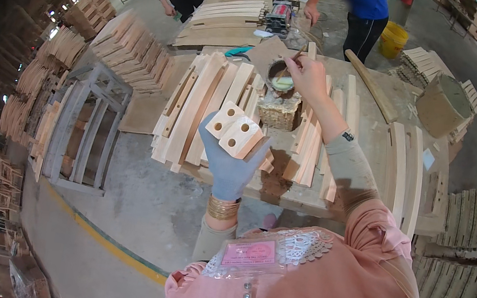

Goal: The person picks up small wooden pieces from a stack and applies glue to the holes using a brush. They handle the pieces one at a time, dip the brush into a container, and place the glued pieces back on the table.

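Note:
My left hand (228,169), in a grey-blue glove, grips two pale wooden pieces (234,129) side by side. Their end faces point up, and each face has two round drilled holes. Ahead and to the right, my bare right hand (310,80) pinches a thin stick (299,52) over a dark round pot (274,67). White, glue-like stuff shows inside the pot; the stick's lower end is hard to make out. Beneath the pot stands a crusted, straw-coloured block (278,113) on the workbench (366,150).
Curved wooden slats (195,108) lie left of the block, with more wooden strips (310,151) to its right. A tan drum-like container (444,103) stands at the right. Left of the bench is a grey metal frame (86,131). Two people work beyond, near a yellow bucket (393,40).

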Demonstrator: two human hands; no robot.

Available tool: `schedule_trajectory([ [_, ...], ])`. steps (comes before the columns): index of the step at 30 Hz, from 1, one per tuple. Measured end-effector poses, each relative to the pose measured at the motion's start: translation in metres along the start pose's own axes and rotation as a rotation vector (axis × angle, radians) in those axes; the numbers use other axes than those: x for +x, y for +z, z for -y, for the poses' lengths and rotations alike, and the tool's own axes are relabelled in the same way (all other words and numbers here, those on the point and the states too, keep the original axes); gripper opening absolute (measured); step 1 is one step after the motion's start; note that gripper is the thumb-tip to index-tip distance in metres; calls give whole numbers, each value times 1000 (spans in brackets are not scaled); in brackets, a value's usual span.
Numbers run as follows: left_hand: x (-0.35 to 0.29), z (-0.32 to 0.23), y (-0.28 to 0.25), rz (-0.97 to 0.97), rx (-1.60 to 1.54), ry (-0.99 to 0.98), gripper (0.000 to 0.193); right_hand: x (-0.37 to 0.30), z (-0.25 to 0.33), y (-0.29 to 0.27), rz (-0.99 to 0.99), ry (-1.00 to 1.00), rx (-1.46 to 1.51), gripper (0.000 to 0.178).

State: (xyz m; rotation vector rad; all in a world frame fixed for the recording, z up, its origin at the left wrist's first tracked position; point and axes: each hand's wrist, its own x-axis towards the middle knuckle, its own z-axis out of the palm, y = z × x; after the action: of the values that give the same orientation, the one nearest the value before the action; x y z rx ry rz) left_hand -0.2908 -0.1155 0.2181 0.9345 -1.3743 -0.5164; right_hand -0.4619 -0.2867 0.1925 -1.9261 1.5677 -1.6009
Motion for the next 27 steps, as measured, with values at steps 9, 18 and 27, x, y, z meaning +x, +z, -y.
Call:
schedule_trajectory([
  [9,-6,8,-1,-30,114,33,78,-4,-7,5,-16,28,42,31],
  [18,-8,7,4,-51,82,-9,79,-14,-21,6,-68,110,169,32],
  [27,-4,2,13,-8,34,-6,80,-19,-46,-7,-161,388,572,23],
])
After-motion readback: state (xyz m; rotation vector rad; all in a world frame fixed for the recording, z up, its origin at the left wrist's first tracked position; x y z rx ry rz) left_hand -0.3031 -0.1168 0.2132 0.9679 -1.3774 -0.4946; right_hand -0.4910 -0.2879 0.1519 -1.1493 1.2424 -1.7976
